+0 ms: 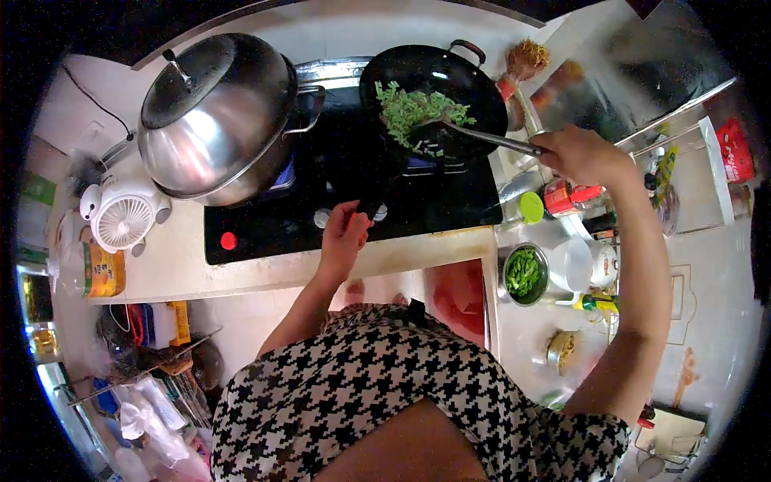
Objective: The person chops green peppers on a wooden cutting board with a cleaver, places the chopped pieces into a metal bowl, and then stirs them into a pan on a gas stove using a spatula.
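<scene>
My left hand [346, 238] is closed around the dark handle [376, 199] of a black wok [485, 114], at the front of the stove. In the wok lie chopped green vegetables [415, 111], heaped toward its left side. My right hand [572, 153], beyond the wok's right rim, grips a metal cooking spatula [500, 140]. The spatula's shaft crosses the right part of the wok, and its head is partly buried in the vegetables. The wok sits over the right burner of a black glass gas stove [283, 232].
A large steel pot with a domed lid [211, 132] covers the left burner. A white fan [123, 220] stands left of it. On the right counter are a steel bowl of green peppers [523, 274], a green-lidded jar [530, 208] and several bottles. Behind the wok's right rim is a whisk brush [525, 60].
</scene>
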The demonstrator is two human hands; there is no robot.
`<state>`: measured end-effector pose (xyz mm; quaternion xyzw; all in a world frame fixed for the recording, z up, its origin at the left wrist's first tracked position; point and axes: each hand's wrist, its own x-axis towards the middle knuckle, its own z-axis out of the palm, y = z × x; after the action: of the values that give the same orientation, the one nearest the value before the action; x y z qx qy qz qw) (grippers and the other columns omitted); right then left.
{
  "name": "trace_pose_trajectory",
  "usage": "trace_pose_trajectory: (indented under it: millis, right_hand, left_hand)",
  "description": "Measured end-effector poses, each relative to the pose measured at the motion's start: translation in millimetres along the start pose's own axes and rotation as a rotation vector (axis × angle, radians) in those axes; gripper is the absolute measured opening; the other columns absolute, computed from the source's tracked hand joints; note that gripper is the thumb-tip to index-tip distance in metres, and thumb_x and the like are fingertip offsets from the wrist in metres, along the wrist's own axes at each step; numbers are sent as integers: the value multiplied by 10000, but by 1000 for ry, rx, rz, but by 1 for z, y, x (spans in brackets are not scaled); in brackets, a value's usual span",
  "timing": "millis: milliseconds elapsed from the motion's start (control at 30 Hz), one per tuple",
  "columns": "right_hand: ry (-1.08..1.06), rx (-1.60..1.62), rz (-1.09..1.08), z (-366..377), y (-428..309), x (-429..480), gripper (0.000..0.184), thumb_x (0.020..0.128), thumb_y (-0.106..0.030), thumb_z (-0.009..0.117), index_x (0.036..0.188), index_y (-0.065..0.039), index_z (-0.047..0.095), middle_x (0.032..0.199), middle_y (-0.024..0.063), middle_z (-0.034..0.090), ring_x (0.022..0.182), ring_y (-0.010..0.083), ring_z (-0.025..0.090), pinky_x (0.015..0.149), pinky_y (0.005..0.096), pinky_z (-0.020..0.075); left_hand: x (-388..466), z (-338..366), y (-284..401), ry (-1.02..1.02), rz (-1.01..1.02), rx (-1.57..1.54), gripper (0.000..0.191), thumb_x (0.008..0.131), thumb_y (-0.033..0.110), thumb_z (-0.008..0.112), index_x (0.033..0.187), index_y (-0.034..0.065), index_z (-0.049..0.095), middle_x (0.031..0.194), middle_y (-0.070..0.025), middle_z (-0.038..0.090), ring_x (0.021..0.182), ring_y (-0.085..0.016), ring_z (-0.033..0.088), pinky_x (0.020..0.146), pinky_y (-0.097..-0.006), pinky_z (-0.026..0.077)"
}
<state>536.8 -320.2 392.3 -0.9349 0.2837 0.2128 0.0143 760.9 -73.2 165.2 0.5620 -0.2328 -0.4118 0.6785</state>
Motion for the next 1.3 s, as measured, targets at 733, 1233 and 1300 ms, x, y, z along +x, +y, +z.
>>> trace_pose_trajectory:
  millis: [733,1233,1300]
  right_hand:
    - [-112,868,27,2,2,62,396,909,-197,472,1269,-38,434,631,39,523,427,93,459,406,237,397]
    - [504,-293,41,62,38,74,398,835,-194,529,1219,-120,455,700,183,608,649,333,612,590,453,492]
    - [547,-112,-63,60,33,86,402,831,-184,525,1224,-133,456,714,178,612,653,335,612,588,451,494]
  left_hand:
    - [0,-5,3,-32,35,18,242,906,141,509,1123,44,464,794,-32,574,572,-42,425,491,-192,345]
    - [-3,-8,4,53,6,38,240,903,137,508,1121,45,472,782,-26,575,554,-35,406,474,-181,321]
    - [-2,-9,5,29,32,31,246,901,138,508,1125,43,470,785,-25,576,553,-35,408,473,-179,321]
